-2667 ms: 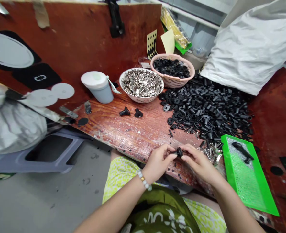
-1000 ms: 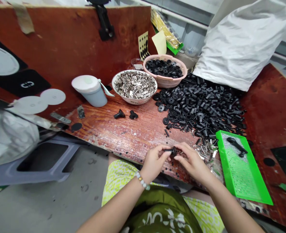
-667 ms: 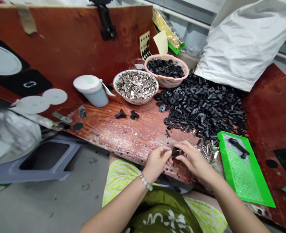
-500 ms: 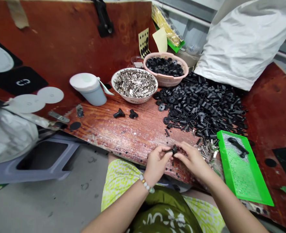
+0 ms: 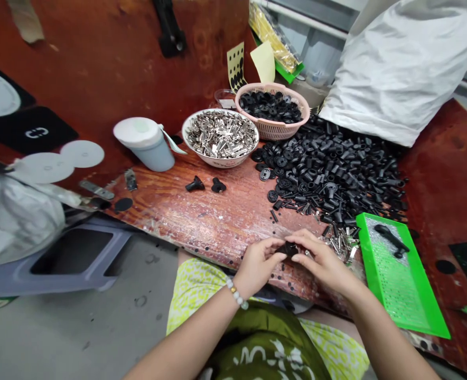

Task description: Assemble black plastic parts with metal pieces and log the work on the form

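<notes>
Between my two hands, over the front edge of the wooden table, is a small black plastic part. My left hand pinches it from the left between thumb and fingers. From the right, my right hand closes on it with thumb and fingertips. The fingers cover much of the part, so its full shape is hidden. Beyond my hands lie two black plastic pieces on the table. Right of my right hand is a small heap of metal clips.
A bowl of metal clips stands beside a pink basket of black discs. A large pile of black parts spreads to the right. A green tray holds a black piece. A lidded cup and white sack stand farther back.
Both hands stay together, with the black part shifted slightly right and turned. The fingers of my right hand have moved further over it. The view has shifted a little.
</notes>
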Motion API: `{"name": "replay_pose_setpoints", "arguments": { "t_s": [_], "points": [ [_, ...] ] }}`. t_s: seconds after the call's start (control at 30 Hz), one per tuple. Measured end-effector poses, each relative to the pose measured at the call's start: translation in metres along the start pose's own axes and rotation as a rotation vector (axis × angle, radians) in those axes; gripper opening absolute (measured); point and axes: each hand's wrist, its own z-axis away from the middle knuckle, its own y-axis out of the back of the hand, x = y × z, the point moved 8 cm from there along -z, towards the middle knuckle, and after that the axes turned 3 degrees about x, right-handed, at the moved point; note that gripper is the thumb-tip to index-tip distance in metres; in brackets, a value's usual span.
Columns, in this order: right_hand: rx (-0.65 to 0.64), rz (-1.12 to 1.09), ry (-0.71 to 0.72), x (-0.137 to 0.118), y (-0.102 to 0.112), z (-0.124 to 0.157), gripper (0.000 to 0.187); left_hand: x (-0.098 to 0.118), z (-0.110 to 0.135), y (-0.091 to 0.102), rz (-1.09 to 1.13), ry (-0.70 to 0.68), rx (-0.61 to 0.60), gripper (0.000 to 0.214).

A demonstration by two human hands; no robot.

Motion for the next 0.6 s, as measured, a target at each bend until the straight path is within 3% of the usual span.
{"name": "replay_pose_setpoints", "arguments": {
  "t_s": [0.1,0.3,0.6],
  "points": [
    [0.032,0.039,-0.021,0.004,-0.003,0.002,0.027,0.005,0.001,0.005,-0.091,-0.026,0.038,0.023],
    [0.068,0.116,-0.04,0.014,-0.01,0.006,0.027,0.024,0.004,0.003,-0.531,-0.181,0.055,0.022],
    [0.095,0.08,-0.033,0.01,0.001,0.001,0.028,0.021,0.003,0.003,-0.538,-0.181,0.002,0.024]
  ]
}}
